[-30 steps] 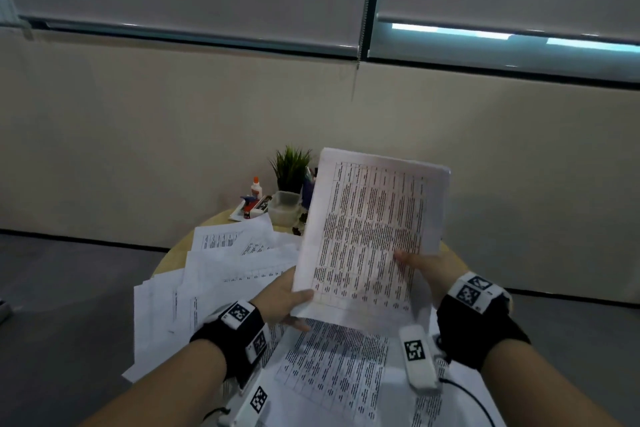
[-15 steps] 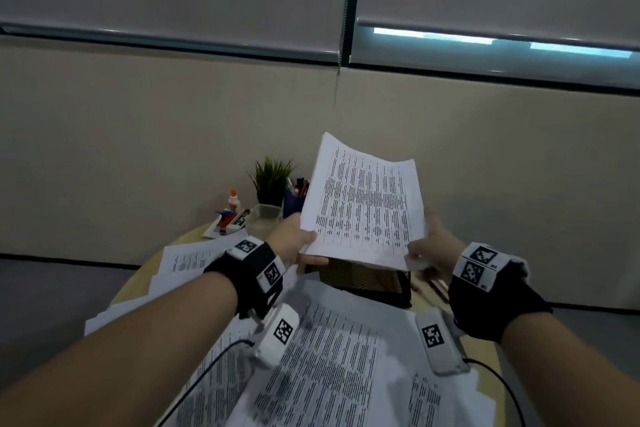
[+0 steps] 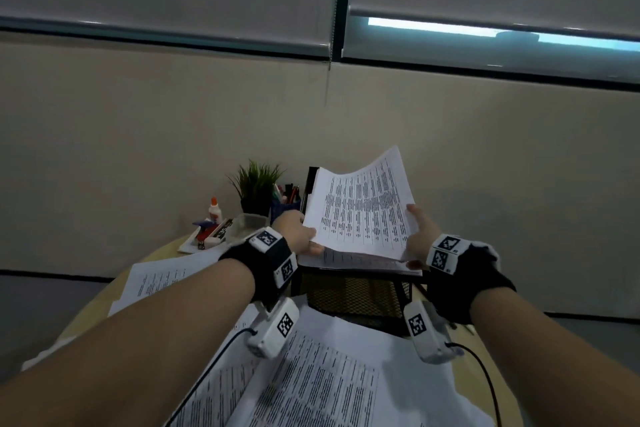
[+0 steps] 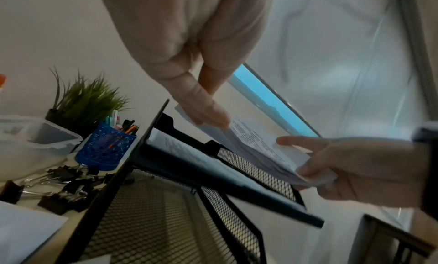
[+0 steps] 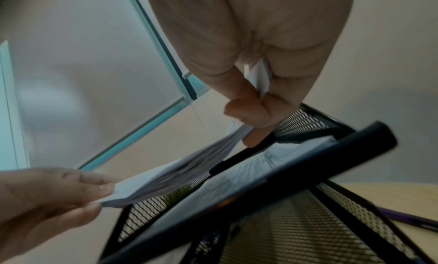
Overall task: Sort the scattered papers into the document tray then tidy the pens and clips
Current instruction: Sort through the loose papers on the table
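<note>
Both hands hold a stack of printed papers point(image 3: 363, 208) just above the top tier of a black mesh document tray point(image 3: 356, 298). My left hand point(image 3: 301, 236) pinches the stack's left edge, my right hand point(image 3: 420, 236) pinches its right edge. The wrist views show the stack point(image 4: 255, 146) point(image 5: 180, 172) hovering over sheets that lie in the tray's point(image 4: 249, 166) point(image 5: 308, 129) top tier. More printed sheets point(image 3: 311, 381) lie scattered on the round table. Black binder clips point(image 4: 57, 187) lie left of the tray, beside a blue pen cup point(image 4: 104, 148).
A potted plant point(image 3: 256, 187), a clear plastic box point(image 4: 31, 146), a glue bottle point(image 3: 214, 210) and small stationery stand at the table's back left. A purple pen point(image 5: 407, 219) lies right of the tray. The wall is close behind.
Both hands carried the paper stack forward and down, from upright in front of me to nearly flat over the tray's top tier.
</note>
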The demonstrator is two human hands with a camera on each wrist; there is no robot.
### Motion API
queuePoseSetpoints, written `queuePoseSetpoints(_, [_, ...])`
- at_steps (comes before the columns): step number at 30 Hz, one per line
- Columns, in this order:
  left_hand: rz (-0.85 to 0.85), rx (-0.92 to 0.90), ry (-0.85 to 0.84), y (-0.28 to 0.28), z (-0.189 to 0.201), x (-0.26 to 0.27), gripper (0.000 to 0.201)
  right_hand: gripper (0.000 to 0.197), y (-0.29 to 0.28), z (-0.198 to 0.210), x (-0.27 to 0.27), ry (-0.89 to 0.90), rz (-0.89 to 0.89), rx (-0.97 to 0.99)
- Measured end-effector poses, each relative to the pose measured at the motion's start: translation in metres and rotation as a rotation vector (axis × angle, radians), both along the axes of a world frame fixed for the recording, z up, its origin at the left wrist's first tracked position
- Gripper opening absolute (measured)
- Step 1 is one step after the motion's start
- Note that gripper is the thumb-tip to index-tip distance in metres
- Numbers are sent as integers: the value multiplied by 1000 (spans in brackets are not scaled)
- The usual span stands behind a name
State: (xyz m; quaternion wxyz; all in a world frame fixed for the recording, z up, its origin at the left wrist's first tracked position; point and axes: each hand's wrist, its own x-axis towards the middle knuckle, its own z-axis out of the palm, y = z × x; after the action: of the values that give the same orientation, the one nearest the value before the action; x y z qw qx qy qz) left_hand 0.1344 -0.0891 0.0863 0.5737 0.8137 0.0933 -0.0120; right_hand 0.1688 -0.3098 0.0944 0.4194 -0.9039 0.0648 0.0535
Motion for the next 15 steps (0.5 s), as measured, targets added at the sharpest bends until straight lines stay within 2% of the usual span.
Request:
queuePoseSetpoints(2, [12,200,-41,0,-12,5,12,91,-2,-9,7,-11,22,-77])
queuePoseSetpoints(4, [24,396,-73,-2,-24,8,17,85,-3,-18,10,12,50,-193])
queuePoseSetpoints(7, [-32,719,-110,-1,-35,9,12,72,-2,-25,11,39,67,-342])
queuePoseSetpoints(9, [-63,886,-105,4,-39,7,25,56,2,-23,10,35,73,-486])
queuePoseSetpoints(11, [-112,932,-78,11,-44,6,26,32,6,-22,8,-5,55,-602])
queuePoseSetpoints(15, [-163,877,-80,17,-48,-3,26,28,7,-28,1,-97,-11,-701])
